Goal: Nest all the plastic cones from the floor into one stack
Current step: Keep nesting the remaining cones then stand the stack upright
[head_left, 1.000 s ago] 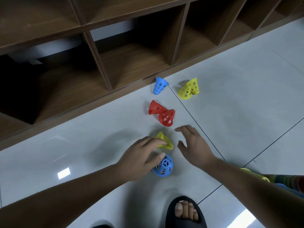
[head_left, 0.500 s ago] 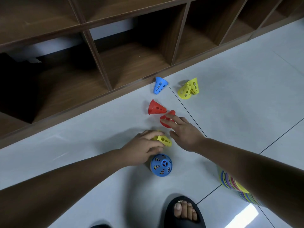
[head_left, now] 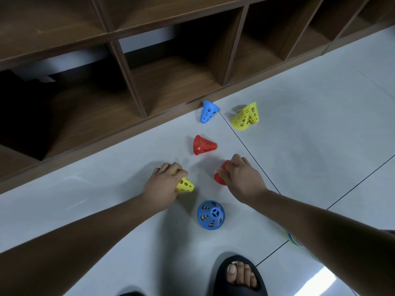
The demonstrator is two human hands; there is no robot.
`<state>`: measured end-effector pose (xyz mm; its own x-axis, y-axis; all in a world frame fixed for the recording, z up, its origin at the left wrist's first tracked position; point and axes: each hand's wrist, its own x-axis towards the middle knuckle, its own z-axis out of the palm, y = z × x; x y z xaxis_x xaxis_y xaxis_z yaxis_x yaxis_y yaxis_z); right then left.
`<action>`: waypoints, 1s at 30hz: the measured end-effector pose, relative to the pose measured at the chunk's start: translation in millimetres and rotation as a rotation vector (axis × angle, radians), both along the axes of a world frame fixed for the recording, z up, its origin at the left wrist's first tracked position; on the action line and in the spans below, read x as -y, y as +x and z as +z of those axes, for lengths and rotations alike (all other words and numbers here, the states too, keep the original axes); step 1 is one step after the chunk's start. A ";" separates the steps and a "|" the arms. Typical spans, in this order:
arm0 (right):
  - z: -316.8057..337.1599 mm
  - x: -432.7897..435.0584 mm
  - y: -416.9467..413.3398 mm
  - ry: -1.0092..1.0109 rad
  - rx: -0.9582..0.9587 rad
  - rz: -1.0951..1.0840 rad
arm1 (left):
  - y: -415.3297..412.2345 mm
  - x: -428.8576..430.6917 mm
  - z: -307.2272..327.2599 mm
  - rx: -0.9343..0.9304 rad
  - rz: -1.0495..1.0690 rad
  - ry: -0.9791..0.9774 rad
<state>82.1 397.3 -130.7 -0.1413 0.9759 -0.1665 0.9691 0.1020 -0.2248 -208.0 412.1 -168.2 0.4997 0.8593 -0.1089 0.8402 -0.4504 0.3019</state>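
Note:
My left hand (head_left: 162, 185) grips a small yellow cone (head_left: 185, 184) lying on its side on the grey floor. My right hand (head_left: 241, 177) grips a red cone (head_left: 220, 178), which it mostly hides. Between my arms stands a blue cone stack (head_left: 210, 214), tip up, with other colours showing through its holes. Farther off a second red cone (head_left: 204, 145) lies on its side. A blue cone (head_left: 207, 112) lies by the shelf base, and two yellow cones (head_left: 245, 116) lean together to its right.
A low wooden shelf unit (head_left: 171, 86) with open cubbies runs along the far edge of the floor. My foot in a black slipper (head_left: 239, 276) sits at the bottom. A multicoloured striped object (head_left: 294, 240) peeks out under my right forearm.
My right hand has closed round the nearer red cone and pulled it back from the other red one. My left hand has taken hold of the small yellow cone.

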 end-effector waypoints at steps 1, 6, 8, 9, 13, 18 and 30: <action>-0.2 -0.3 1.2 0.013 0.013 0.016 | -0.5 -0.2 0.6 0.010 0.031 -0.003; 1.6 -3.3 -3.8 -0.160 0.012 -0.184 | 7.7 -2.6 26.6 0.216 0.253 -0.084; 2.0 -5.0 -5.2 -0.311 -0.097 -0.331 | 12.2 -0.6 44.1 0.356 0.338 -0.126; 2.3 -4.6 -5.9 -0.370 -0.164 -0.398 | 15.0 2.0 54.0 0.417 0.360 -0.140; 3.8 6.4 -7.9 -0.570 -0.415 -0.573 | 27.1 22.7 94.3 0.609 0.390 -0.218; -9.8 19.4 -7.3 -0.594 -0.594 -0.644 | 32.1 60.4 111.7 0.733 0.307 -0.349; 67.6 59.5 -35.3 -0.031 -1.021 -0.525 | 36.8 97.9 70.8 0.435 0.007 -0.384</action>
<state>46.8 337.8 -63.1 0.1989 0.9520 -0.2328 0.2547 -0.2796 -0.9257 -171.2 314.2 -97.4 0.5626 0.8023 -0.1994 0.6048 -0.2350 0.7610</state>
